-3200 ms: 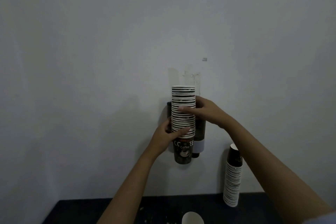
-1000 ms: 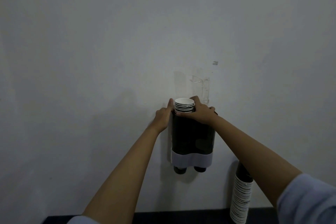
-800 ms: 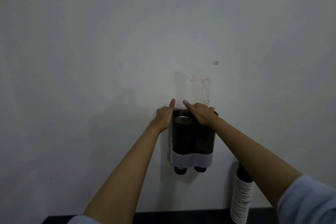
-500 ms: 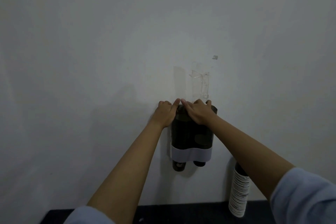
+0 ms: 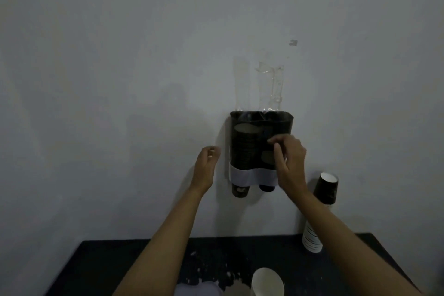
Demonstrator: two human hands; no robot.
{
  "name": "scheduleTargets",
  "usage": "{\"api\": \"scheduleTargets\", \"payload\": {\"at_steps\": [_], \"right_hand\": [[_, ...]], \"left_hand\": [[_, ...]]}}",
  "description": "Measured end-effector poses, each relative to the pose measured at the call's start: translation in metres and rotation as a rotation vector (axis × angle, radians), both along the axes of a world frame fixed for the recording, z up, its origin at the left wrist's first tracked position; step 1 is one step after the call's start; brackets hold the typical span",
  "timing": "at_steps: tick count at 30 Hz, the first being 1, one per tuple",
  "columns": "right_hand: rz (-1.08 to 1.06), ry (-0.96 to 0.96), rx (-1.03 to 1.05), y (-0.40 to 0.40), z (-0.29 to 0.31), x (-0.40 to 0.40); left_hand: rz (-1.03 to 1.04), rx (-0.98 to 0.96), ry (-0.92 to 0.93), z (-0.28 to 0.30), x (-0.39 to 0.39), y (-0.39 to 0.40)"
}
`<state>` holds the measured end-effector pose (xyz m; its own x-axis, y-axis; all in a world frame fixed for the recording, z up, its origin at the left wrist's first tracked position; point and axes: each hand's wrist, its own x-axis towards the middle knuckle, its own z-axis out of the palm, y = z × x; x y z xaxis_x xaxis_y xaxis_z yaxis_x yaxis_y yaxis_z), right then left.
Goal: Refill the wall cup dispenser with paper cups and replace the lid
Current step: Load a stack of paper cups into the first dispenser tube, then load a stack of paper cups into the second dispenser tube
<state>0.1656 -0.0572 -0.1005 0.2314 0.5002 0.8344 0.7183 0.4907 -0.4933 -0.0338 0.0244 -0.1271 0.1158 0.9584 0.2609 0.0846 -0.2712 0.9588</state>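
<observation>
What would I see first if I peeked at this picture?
A dark cup dispenser hangs on the pale wall, mid-picture, with cup bottoms poking out underneath. The right hand is in front of it; the left hand hovers beside it. A tall stack of paper cups leans against the wall at right.

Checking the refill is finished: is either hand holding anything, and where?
Left hand holds nothing. Right hand is curled before the dispenser; any grip cannot be told.

A: Dispenser (image 5: pixel 249 149)?
B: Dark twin-tube unit w/ white band, upright on wall; cups stacked inside, bottoms poking out below.
A: Spare cups?
B: Tall stack (image 5: pixel 320 214) leaning at wall, right.
</observation>
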Motion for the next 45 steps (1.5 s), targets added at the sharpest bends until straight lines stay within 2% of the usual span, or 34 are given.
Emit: {"api": "scheduleTargets", "payload": {"at_steps": [2,5,9,12,15,19,23,33,37,40,43,45], "right_hand": [[0.028,0.081,-0.063,-0.004,-0.04,0.002],[0.09,0.227,-0.244,-0.007,-0.092,-0.002],[0.232,0.473,-0.678,0.001,-0.122,-0.012],[0.301,0.705,-0.96,0.019,-0.129,-0.014],[0.359,0.806,-1.028,0.027,-0.126,-0.017],[0.393,0.812,-0.995,0.03,-0.124,-0.021],[0.392,0.833,-0.968,0.034,-0.132,-0.023],[0.384,0.805,-0.993,0.036,-0.131,-0.021],[0.371,0.722,-1.061,0.019,-0.136,-0.008],[0.299,0.563,-1.108,-0.016,-0.159,0.012],[0.194,0.449,-1.215,-0.062,-0.201,0.033],[0.182,0.296,-1.345,-0.095,-0.224,0.037]], "left_hand": [[-0.047,-0.117,0.042,-0.027,-0.002,-0.004],[-0.09,-0.206,0.217,-0.06,0.001,-0.002],[-0.139,-0.205,0.322,-0.074,0.016,0.004],[-0.175,-0.164,0.324,-0.077,0.029,0.011],[-0.182,-0.166,0.264,-0.083,0.038,0.021],[-0.124,-0.146,0.201,-0.088,0.039,0.029],[-0.155,-0.177,0.151,-0.095,0.037,0.036],[-0.177,-0.193,0.154,-0.097,0.039,0.033],[-0.171,-0.249,0.172,-0.102,0.036,0.016],[-0.142,-0.312,0.239,-0.125,0.021,-0.007],[-0.238,-0.461,0.258,-0.152,0.007,-0.041],[-0.301,-0.554,0.308,-0.168,0.002,-0.067]]}}
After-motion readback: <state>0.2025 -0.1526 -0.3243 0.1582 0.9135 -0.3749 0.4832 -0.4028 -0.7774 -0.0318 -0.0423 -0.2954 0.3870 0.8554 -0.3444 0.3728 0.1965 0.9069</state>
